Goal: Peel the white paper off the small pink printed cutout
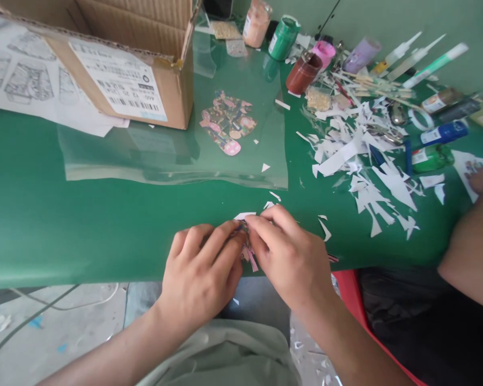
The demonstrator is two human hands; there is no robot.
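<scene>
Near the table's front edge, my left hand (205, 265) presses its curled fingers on a small patterned cutout (246, 251), dark with pink parts. From the other side my right hand (292, 257) pinches the same piece between thumb and fingers. Most of the cutout is hidden under my fingertips. Right at its upper edge a thin white scrap (245, 215) shows by the fingers. Further up, several similar patterned cutouts (227, 120) lie in a loose heap on a clear plastic sheet (173, 174).
An open cardboard box (177, 102) stands at back left, by printed line drawings (28, 80). White paper scraps (342, 158) spread at right below paint jars (304, 72) and glue tubes (434, 64). Another person's arm (473, 241) reaches in at far right, a hand on a paper piece.
</scene>
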